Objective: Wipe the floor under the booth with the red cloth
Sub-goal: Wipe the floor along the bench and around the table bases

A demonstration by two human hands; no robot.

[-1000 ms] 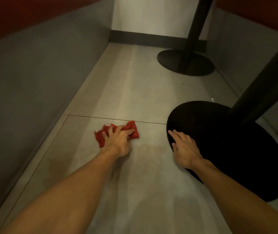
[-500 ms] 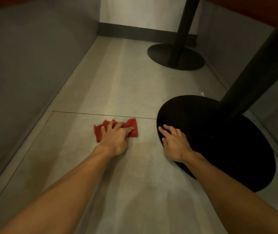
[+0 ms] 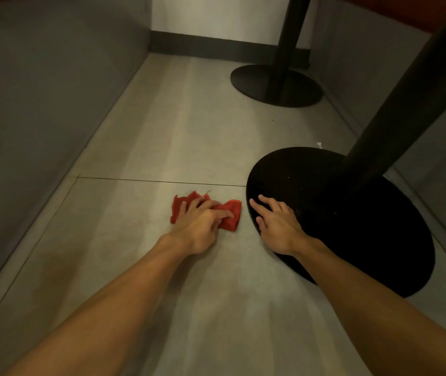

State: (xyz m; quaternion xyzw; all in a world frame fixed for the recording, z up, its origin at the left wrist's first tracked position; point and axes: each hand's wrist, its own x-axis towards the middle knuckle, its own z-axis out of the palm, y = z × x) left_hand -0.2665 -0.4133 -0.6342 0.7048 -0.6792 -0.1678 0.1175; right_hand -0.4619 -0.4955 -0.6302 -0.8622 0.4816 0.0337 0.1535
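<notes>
I am watching the left hand (image 3: 202,226) pressing down on the red cloth (image 3: 233,216), its fingers lying spread and nearly straight over the crumpled fabric rather than closing round it. The cloth is lying bunched on the floor (image 3: 189,131) under the booth, just on the near side of a thin grout line (image 3: 162,181), with its edges sticking out past the fingers on both sides. The right hand (image 3: 278,229) is resting flat, fingers splayed and holding nothing, on the near edge of a round black table base (image 3: 365,234) just beside the cloth. A dark pole (image 3: 406,90) is rising at a slant from that base towards the upper right. A small white scrap (image 3: 319,144) is sitting just behind the base. Farther back, a second round base (image 3: 259,88) with its own pole (image 3: 289,31) is standing near the dark skirting (image 3: 202,46). A grey booth panel (image 3: 40,104) is running along the left side.
</notes>
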